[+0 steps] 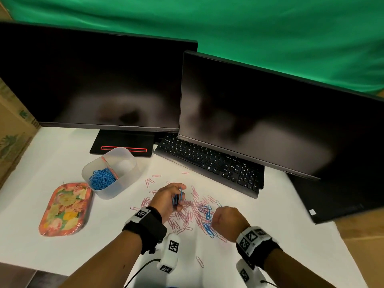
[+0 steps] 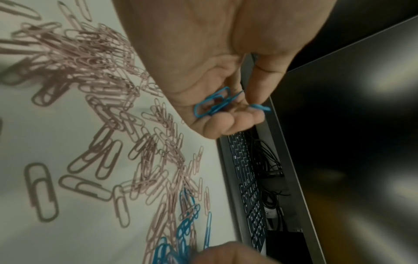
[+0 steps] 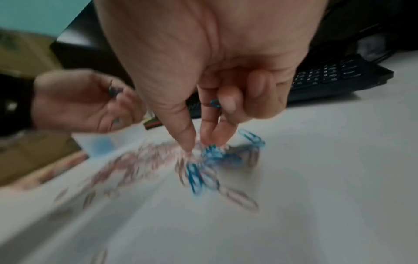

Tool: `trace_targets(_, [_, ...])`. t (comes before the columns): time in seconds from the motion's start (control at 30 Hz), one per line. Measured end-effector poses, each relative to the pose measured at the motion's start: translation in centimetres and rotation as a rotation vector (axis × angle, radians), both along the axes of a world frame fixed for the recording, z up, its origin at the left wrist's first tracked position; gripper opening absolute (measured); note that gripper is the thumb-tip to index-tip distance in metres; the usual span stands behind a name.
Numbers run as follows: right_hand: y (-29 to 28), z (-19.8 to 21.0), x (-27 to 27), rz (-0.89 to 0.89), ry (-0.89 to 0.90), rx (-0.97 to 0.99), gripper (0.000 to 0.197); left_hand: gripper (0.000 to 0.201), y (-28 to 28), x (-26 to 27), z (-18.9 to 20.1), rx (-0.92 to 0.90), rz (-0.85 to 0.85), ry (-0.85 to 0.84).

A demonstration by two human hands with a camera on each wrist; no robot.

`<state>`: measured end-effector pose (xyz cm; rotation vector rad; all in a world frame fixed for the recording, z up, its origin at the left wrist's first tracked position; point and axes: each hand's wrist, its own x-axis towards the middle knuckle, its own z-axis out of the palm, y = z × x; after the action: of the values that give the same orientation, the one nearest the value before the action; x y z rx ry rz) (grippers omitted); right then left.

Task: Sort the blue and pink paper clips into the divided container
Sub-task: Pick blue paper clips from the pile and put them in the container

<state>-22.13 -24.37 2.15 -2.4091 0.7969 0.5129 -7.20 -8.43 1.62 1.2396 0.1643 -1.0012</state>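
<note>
The left hand (image 1: 166, 199) cups several blue paper clips (image 2: 211, 105) in curled fingers above the mixed pile (image 1: 191, 213), where the right hand (image 1: 227, 222) pinches down with one clip tucked in its fingers, near the half-filled divided container (image 1: 124, 179).

The head view looks forward and down from above the counter (image 1: 62, 159), taking in both forearms, the monitors (image 1: 270, 121) and the clips (image 1: 187, 213). The left wrist view looks along the left hand (image 2: 214, 75), close over the clips, toward the keyboard (image 2: 248, 178). The right wrist view looks along the right hand (image 3: 214, 71), low and blurred. All three share the clips.
</note>
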Motion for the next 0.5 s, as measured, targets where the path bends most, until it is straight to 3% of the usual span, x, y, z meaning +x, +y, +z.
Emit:
trace_targets(0.13, [1.5, -2.2, -1.9, 0.158, 0.073, -0.179, 0.04, 0.024, -0.4, -0.6, 0.0, 0.007, -0.011, 0.109])
trace_targets(0.37, [1.5, -3.4, -1.6, 0.141, 0.034, -0.195, 0.03, 0.013, -0.9, -1.2, -0.6, 0.066, -0.106, 0.069])
trace_targets(0.5, [0.6, -3.0, -1.6, 0.003, 0.004, -0.057, 0.021, 0.011, -1.0, -1.6, -0.5, 0.09, -0.121, 0.043])
